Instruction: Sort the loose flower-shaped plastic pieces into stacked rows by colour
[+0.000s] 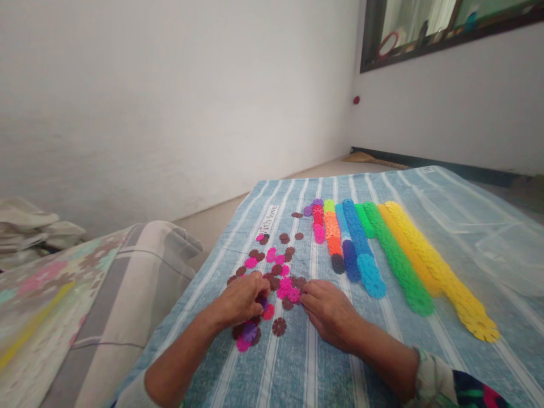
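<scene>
My left hand (243, 299) is closed over the loose flower-shaped plastic discs, with a purple disc (264, 304) showing between its thumb and fingers. A red disc (268, 311) lies just beside it. Below the hand are another purple disc (249, 332) and a pink disc (243, 344). My right hand (329, 313) rests low over the cloth, fingers bunched together at the edge of the pile. Its fingertips meet brown discs and bright pink discs (289, 290); whatever they pinch is hidden. A single brown disc (279, 327) lies between the hands.
Sorted discs lie in overlapping rows at the right: yellow (442, 272), green (399, 260), blue (359, 238) and orange (332, 226). A clear plastic bag (510, 243) lies beyond them. The striped blue cloth (293, 368) covers the surface; a grey-striped fabric (114, 300) is at left.
</scene>
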A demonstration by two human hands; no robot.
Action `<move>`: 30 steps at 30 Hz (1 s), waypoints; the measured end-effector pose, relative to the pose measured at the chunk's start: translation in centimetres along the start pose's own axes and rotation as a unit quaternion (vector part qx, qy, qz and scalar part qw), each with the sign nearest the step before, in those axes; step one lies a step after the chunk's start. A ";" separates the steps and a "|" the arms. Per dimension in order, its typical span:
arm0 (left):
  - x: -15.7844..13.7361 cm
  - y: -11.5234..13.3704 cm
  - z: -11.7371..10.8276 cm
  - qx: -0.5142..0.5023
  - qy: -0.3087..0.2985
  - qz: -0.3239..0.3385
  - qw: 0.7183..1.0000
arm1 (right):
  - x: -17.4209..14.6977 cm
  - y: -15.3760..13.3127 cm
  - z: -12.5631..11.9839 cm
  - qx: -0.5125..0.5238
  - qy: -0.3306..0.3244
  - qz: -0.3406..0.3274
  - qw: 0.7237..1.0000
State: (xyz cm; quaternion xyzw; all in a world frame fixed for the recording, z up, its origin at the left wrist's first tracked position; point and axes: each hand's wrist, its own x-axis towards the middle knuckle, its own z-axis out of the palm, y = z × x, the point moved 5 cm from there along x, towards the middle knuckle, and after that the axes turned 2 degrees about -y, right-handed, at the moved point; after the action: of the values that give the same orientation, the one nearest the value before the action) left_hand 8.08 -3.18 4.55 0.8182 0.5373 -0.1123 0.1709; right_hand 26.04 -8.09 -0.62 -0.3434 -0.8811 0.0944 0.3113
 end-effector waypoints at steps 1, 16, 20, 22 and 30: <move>0.1 -0.1 -0.1 -0.006 -0.001 -0.003 1.000 | 0.0 0.0 0.0 -0.001 -0.001 0.000 1.000; 4.4 -1.7 -2.2 -0.370 -0.027 0.022 0.929 | 0.3 -0.1 0.0 -0.003 0.007 -0.002 1.000; 9.6 -1.5 -3.8 -0.391 0.113 0.021 0.913 | 0.3 0.0 0.2 0.003 -0.003 0.004 1.000; 12.6 -1.4 -4.2 -0.406 0.175 0.007 0.897 | 0.3 0.1 0.3 0.007 -0.009 0.008 1.000; 21.7 0.1 -6.5 -0.352 0.318 -0.026 0.880 | 0.4 0.1 0.4 0.014 -0.015 0.022 1.000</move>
State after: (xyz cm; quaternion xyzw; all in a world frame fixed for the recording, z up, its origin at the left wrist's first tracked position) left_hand 16.78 17.64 2.57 0.6818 0.5878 0.3458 0.2646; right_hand 25.59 -7.73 -0.76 -0.3568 -0.8765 0.1184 0.3006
